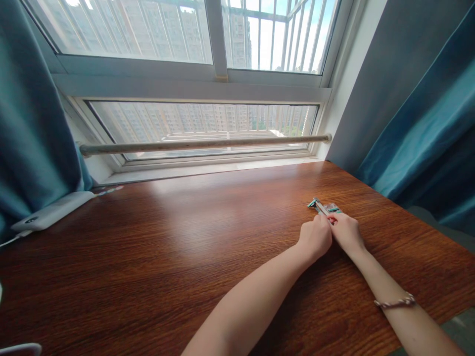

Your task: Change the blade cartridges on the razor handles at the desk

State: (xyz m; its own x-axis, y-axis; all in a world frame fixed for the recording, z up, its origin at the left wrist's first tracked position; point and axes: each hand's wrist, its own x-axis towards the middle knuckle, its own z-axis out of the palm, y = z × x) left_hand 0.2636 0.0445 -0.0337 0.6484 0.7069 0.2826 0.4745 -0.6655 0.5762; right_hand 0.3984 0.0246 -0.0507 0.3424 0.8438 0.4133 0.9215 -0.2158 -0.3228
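Over the right part of the wooden table (208,247), my two hands are close together. My left hand (315,236) is closed round the lower part of a razor (321,207), whose teal-edged head points away from me. The fingers of my right hand (346,230) are pinched together at the razor's handle end, beside my left knuckles. Just beyond the right fingers is a small clear piece with teal edges (332,207); whether it lies on the table or is held, I cannot tell. My left hand hides most of the grip.
A white power strip (55,210) with a cable lies at the table's left edge. A white curved object (25,348) shows at the lower left corner. Behind the table are a window and a horizontal rail (204,145). Blue curtains (438,128) hang at both sides.
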